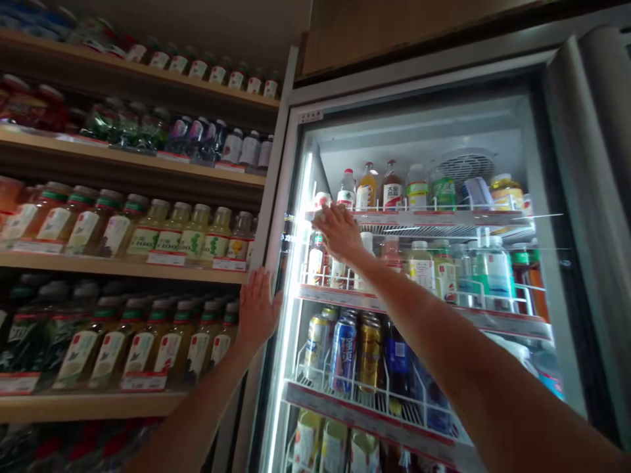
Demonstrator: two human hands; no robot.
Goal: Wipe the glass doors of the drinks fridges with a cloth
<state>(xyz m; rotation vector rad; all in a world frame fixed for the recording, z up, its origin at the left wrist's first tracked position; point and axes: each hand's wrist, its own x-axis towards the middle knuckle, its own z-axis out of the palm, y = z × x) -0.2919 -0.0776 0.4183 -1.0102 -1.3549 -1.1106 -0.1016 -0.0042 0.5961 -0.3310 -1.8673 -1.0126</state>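
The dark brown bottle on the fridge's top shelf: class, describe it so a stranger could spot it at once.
In the lit fridge, find the top shelf, near the right hand. The dark brown bottle stands just right of the orange bottle; it is darker than both neighbours.

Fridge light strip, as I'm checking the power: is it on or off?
On: the light strip glows bright white down the left side of the fridge, whose interior is lit.

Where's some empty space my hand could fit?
Inside the fridge, there's bare air above the top-shelf bottles. On the wooden shelves, a dark gap runs above the juice bottles. It's crowded among the drink cans.
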